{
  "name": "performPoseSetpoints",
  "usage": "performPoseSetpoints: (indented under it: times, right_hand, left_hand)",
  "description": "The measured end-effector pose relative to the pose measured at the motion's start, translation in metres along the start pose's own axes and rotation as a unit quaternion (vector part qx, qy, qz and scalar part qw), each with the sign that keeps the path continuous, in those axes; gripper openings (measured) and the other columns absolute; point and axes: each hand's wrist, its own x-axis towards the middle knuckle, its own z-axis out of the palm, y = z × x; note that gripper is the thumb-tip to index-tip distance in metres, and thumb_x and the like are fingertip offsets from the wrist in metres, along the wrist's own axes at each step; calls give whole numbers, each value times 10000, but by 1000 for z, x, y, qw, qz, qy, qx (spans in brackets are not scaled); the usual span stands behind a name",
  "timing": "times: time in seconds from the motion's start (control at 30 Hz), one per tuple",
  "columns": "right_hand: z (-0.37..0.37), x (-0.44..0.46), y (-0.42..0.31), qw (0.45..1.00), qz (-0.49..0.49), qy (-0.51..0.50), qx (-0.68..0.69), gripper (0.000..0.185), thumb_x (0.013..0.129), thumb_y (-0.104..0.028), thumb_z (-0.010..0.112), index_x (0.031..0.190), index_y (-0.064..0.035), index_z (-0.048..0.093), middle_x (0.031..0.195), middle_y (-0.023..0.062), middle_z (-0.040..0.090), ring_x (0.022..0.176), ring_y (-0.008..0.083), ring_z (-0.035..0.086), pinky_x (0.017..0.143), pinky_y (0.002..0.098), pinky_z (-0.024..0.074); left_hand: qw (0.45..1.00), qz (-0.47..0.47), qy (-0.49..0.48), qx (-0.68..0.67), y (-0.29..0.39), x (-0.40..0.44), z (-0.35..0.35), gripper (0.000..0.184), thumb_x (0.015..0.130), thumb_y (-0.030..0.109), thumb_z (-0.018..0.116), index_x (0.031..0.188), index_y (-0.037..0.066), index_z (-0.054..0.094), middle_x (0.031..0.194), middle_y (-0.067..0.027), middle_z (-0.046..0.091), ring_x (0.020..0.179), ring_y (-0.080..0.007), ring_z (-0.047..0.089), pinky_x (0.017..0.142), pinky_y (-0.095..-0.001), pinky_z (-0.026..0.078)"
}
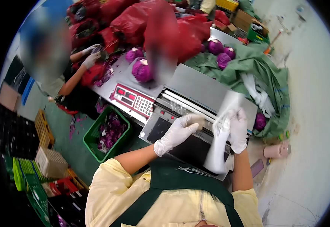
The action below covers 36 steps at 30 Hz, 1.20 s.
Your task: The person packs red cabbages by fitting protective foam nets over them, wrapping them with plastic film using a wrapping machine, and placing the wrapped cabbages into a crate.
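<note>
My right hand (238,130), in a white glove, is closed around a long white strip of net-like material (221,132). The strip hangs down in front of the machine and its upper end is blurred. My left hand (178,134), also gloved, is held over the wrapping machine (195,85), fingers curved and thumb apart, with nothing visible in it. Its fingertips are smeared by motion. To the left of the machine is a scale with a red-framed keypad (132,99). Purple cabbages (141,70) lie on the steel table beyond it.
A green crate (125,130) of purple leaves stands on the floor at left. A co-worker's gloved hands (91,58) handle leaves near red bags (134,24). More cabbages (215,47) and a white bundle (259,94) lie on green sheeting (254,60). A pink bottle (276,150) is at right.
</note>
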Motion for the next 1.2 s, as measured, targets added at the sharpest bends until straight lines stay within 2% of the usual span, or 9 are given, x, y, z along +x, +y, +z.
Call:
performPoseSetpoints:
  times: [0.07, 0.2, 0.43, 0.5, 0.63, 0.7, 0.87, 1.0, 1.2]
  right_hand:
    - [17, -4, 7, 977, 79, -131, -150, 150, 945, -140, 605, 835, -45, 571, 755, -13, 578, 699, 60, 531, 664, 218, 467]
    - [53, -9, 24, 947, 95, -207, -226, 266, 948, -245, 608, 868, 9, 612, 687, -4, 540, 669, 68, 451, 630, 245, 418]
    - [105, 3, 27, 970, 116, -153, -151, 309, 985, -239, 553, 824, 19, 609, 712, 18, 591, 653, 75, 507, 609, 230, 443]
    - [121, 14, 26, 898, -87, -214, -375, 308, 996, -240, 534, 850, 14, 630, 745, 31, 618, 628, 81, 552, 589, 229, 473]
    - [166, 26, 65, 978, 91, -134, 129, 396, 1002, -167, 494, 1359, -3, 446, 1200, 100, 586, 1020, 153, 602, 906, 297, 508]
    - [183, 34, 80, 975, 124, -141, 123, 570, 967, -256, 572, 1431, 2, 364, 1250, 64, 545, 1114, 134, 540, 998, 261, 418]
    - [207, 58, 106, 994, 56, -87, 21, 147, 936, -186, 629, 975, -66, 553, 968, -11, 582, 888, 74, 540, 847, 240, 448]
    - [217, 73, 114, 995, 53, -51, -71, 92, 927, -85, 616, 887, -79, 533, 897, -12, 589, 829, 68, 526, 805, 224, 448]
    - [218, 94, 96, 991, 69, 4, 114, 110, 966, -89, 523, 876, -90, 461, 754, 11, 532, 688, 75, 507, 627, 244, 445]
  left_hand:
    - [990, 122, 59, 28, 10, -5, -4, 834, 888, 185, 683, 1520, 81, 148, 1460, -158, 344, 1301, -186, 393, 1026, -322, 392]
    - [996, -18, 83, -12, 12, 0, -24, 424, 891, 151, 681, 1262, -1, 544, 1130, -55, 612, 950, -80, 576, 838, -222, 470]
    - [944, 17, 228, -239, 14, 5, -44, 252, 928, 111, 624, 1130, -22, 551, 903, -57, 642, 850, -134, 627, 799, -247, 509]
    - [931, -14, 158, -327, 1, 12, -70, 161, 914, 157, 650, 992, 20, 622, 861, -31, 666, 796, -98, 618, 731, -233, 491]
    - [947, 125, 218, -199, 8, 21, -87, 203, 860, 182, 696, 1009, 45, 714, 924, -34, 675, 809, -130, 591, 798, -265, 455]
    - [869, 276, 360, 199, 7, 32, -108, 202, 774, 157, 737, 969, 101, 740, 975, -89, 676, 919, -216, 598, 875, -350, 439]
    - [816, 373, 372, 238, 18, 43, -164, 122, 772, 73, 702, 893, 61, 697, 821, -62, 690, 853, -269, 652, 888, -418, 458]
    - [907, 248, 292, 177, 22, 43, -191, 96, 863, 36, 616, 946, 11, 658, 836, -112, 671, 786, -216, 653, 693, -298, 513]
    - [997, -16, -56, -58, 18, 29, -214, 303, 834, 132, 725, 1073, -9, 603, 924, -21, 632, 920, -79, 598, 821, -255, 496]
